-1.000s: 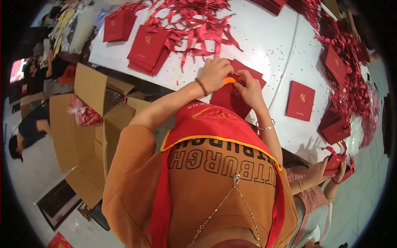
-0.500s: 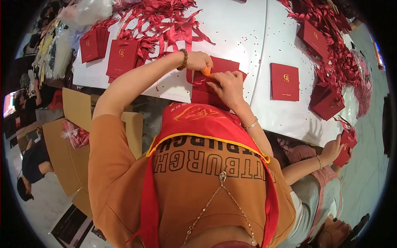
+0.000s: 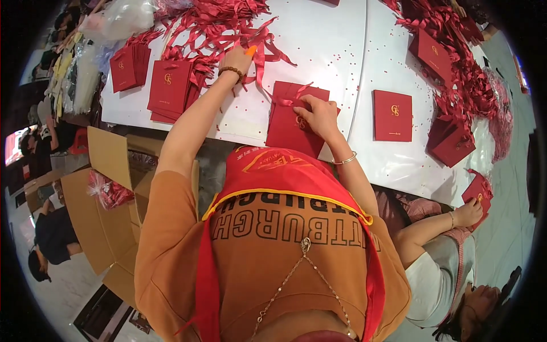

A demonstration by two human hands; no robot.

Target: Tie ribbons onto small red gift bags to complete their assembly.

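My left hand [image 3: 236,60], with a brown bead bracelet at the wrist, reaches among loose red ribbons [image 3: 259,48] beyond the stacks. Something small and orange [image 3: 250,50] shows at its fingertips; whether it is worn or held is unclear, and the finger posture is hard to read. In front of me a red gift bag [image 3: 285,132] lies flat on the white table, with gold print on its face. Over its upper part my right hand [image 3: 320,117] bends its fingers closed on a short red ribbon [image 3: 284,102] of that bag.
Stacked red bags [image 3: 168,85] stand at the left. One red bag [image 3: 392,115] lies flat to the right, near a heap of ribboned bags [image 3: 450,139]. A co-worker's hand [image 3: 468,213] holds another bag at the right. An open cardboard box [image 3: 94,211] stands lower left.
My left hand has left the bag and moved away to the upper left, into the ribbons, taking the orange thing along. My right hand stays at the bag, which now lies more exposed.
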